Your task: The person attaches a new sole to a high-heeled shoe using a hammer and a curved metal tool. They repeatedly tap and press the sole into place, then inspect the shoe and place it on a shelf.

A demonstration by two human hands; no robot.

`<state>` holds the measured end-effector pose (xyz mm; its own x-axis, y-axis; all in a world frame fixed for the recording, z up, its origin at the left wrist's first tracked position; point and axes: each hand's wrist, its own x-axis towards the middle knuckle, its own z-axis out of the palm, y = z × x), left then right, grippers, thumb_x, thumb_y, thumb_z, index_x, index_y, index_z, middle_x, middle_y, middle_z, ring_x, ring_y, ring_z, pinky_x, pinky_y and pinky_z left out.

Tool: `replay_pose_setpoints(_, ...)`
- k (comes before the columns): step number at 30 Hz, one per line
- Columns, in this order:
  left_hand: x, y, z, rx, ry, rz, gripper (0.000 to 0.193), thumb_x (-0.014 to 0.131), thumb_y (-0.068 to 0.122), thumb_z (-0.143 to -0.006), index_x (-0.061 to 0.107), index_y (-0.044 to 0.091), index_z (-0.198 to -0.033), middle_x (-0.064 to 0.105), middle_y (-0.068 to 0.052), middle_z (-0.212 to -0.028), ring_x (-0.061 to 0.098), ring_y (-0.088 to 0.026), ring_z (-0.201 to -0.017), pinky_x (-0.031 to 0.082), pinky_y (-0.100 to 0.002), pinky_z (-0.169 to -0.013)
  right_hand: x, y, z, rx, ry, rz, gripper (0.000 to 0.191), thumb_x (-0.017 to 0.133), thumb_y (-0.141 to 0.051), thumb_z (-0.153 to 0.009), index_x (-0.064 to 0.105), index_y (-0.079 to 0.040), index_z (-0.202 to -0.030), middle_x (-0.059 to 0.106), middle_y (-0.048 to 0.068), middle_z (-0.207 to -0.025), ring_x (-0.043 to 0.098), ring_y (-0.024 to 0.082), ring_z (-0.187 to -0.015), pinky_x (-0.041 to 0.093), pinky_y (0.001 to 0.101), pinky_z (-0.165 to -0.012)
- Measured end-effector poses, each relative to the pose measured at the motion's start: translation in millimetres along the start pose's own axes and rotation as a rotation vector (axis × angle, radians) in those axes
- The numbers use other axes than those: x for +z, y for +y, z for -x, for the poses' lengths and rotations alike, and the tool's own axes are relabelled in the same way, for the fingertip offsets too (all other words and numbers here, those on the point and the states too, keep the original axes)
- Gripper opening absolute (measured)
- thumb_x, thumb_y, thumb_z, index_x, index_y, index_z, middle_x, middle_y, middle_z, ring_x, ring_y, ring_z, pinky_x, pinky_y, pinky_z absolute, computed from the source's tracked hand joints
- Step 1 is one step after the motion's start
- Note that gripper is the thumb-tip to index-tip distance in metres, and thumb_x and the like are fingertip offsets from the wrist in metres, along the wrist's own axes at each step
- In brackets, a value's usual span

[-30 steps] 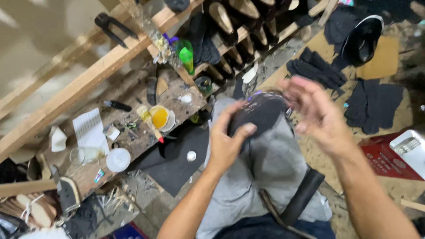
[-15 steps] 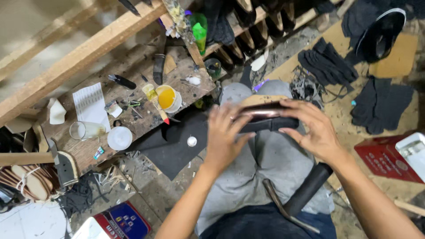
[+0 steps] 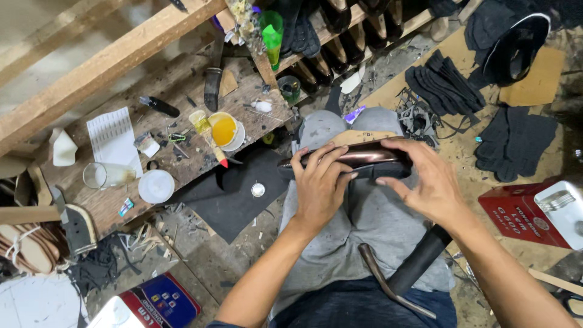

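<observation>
Cluttered wooden counter (image 3: 255,115) ahead, scraps on the floor. My left hand (image 3: 319,188) grips the brown shoe upper (image 3: 358,159) on my lap; right hand (image 3: 425,182) open, fingertips touching it.

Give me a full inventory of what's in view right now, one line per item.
shoe: one, dark brown, across the lap
hammer: one, black grip, on the lap
glue pot: one, yellow, on the wooden bench
brush: one, yellow-stained, beside the glue pot
lid: one, white, bench edge
glass: one, clear, on the bench
bottle: one, green, on the rack
black cut pieces: stacked, on the floor
red tin: one, floor at right
left hand: gripping the shoe
right hand: fingers spread over the shoe's end
</observation>
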<state>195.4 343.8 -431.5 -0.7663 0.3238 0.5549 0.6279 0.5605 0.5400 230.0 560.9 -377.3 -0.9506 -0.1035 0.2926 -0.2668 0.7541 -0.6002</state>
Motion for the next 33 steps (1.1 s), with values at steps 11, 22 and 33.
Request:
replay_pose_setpoints(11, -25, -14, -5, 0.004, -0.016, 0.133, 0.03, 0.081, 0.014, -0.085, 0.07, 0.003, -0.11, 0.066, -0.012, -0.133, 0.058, -0.03, -0.133, 0.039, -0.051, -0.113, 6, -2, -26, 0.168, -0.074, 0.146, 0.053, 0.09, -0.029, -0.069, 0.077, -0.013, -0.118, 0.074, 0.007, -0.12, 0.07, 0.026, -0.107, 0.054, 0.0373, -0.091)
replay_pose_setpoints(22, -39, -15, 14, -0.027, 0.086, 0.093, 0.019, 0.083, 0.011, -0.083, 0.07, 0.004, -0.095, 0.07, -0.012, -0.123, 0.065, -0.031, -0.124, 0.043, -0.052, -0.112, 36, -11, -28, -0.175, -0.058, 0.088, 0.065, 0.09, -0.034, -0.066, 0.073, -0.007, -0.123, 0.071, 0.01, -0.128, 0.062, 0.028, -0.125, 0.042, 0.0458, -0.109)
replay_pose_setpoints(33, -66, -22, 5, -0.059, 0.103, 0.208, 0.034, 0.084, 0.01, -0.079, 0.072, 0.001, -0.11, 0.069, -0.015, -0.127, 0.065, -0.034, -0.119, 0.051, -0.042, -0.1, 25, -30, -40, -0.071, -0.104, 0.046, 0.06, 0.088, -0.027, -0.067, 0.074, -0.007, -0.121, 0.073, 0.012, -0.124, 0.066, 0.032, -0.113, 0.051, 0.0405, -0.094)
